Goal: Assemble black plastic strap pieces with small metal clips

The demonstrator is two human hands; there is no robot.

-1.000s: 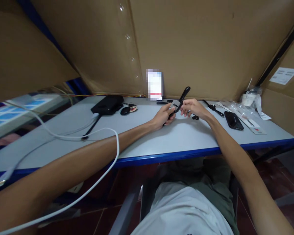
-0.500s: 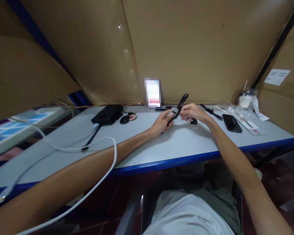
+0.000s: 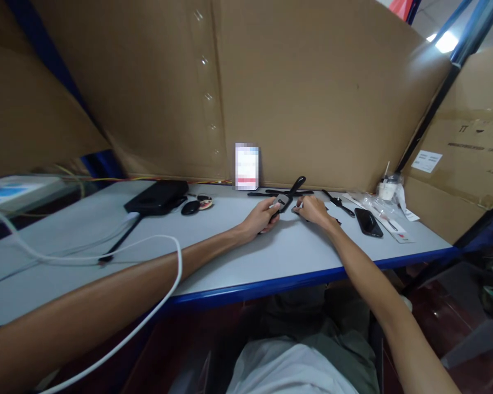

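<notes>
My left hand (image 3: 261, 216) is closed round a smartwatch (image 3: 285, 198) with a grey body and a black strap whose free end sticks up toward the cardboard wall. My right hand (image 3: 312, 210) sits just right of the watch, fingers curled and pinched at its body or at a small black part; which of the two I cannot make out. Both hands hover low over the grey table (image 3: 230, 257), near its back edge. Another black strap piece (image 3: 267, 193) lies flat behind the hands.
A black watch strap (image 3: 337, 203), a dark phone (image 3: 368, 222) and clear plastic packets (image 3: 388, 219) lie to the right. A black box (image 3: 156, 197), a small black oval object (image 3: 190, 207) and white cables (image 3: 107, 246) lie to the left. Cardboard walls close the back and sides.
The view has tilted up and swung right. Both hands have come lower toward the table with the watch, and the strap tip now stands less high.
</notes>
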